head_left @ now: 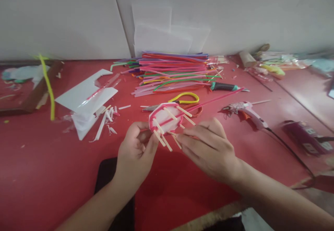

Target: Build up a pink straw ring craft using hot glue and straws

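My left hand [139, 144] is closed on the left edge of a small white base [167, 116], its thumb in front. Pink pipe cleaner lines the base's rim, and several short wooden sticks [184, 111] stick out from it towards me. One long pink pipe cleaner [219, 99] runs across the base and out to the upper right. At the lower right of the base, my right hand [208, 147] has its fingers pinched around one of the sticks; the fingertips are partly hidden. Behind the base lie yellow-handled pliers [186, 98].
Several coloured pipe cleaners [172, 70] are piled at the back. To the right are a teal-and-black cutter [224, 86], a corded glue gun [250, 114] and a purple socket block [308, 138]. Cut white card [80, 91] and scraps lie left; a black flat object [106, 170] sits under my left forearm.
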`<state>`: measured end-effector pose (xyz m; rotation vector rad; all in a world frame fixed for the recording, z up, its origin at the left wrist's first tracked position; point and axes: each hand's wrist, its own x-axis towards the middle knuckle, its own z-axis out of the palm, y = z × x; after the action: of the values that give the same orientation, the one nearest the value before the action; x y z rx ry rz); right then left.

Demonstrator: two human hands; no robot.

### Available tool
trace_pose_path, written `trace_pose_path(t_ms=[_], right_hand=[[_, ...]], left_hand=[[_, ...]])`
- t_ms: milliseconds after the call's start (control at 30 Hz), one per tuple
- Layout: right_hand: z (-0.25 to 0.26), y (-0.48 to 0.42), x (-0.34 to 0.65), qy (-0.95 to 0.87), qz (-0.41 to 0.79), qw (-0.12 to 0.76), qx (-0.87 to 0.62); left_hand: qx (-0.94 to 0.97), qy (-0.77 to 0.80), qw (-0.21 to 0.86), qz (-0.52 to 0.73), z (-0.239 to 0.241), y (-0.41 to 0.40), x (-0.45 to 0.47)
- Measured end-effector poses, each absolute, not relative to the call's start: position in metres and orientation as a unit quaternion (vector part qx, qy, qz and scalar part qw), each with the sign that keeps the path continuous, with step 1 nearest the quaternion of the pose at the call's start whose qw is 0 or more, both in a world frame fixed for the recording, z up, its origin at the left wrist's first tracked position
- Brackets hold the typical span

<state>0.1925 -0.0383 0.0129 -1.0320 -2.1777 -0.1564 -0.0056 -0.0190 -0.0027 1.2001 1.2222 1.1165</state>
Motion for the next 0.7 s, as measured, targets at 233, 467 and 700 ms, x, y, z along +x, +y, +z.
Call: trace_pose_path(t_ms=[233,467,700], right_hand=[[0.0124,-0.0379,0.1932,-0.844,-0.059,0.36,-0.394],[0.0134,-0.0374,0.1931,-0.841,-0.067,0.36,-0.397],[0.014,-0.0371,0.1936,-0.848,-0.062,0.355,-0.389]], left_hand=[[0.505,0.514,0.517,0.461,-0.0035,-0.0183,-0.0048],[0.508,0.52,0.508,0.461,-0.0024,-0.0185,-0.0056],[0.506,0.525,0.504,0.463,-0.0008,-0.0179,-0.0041]])
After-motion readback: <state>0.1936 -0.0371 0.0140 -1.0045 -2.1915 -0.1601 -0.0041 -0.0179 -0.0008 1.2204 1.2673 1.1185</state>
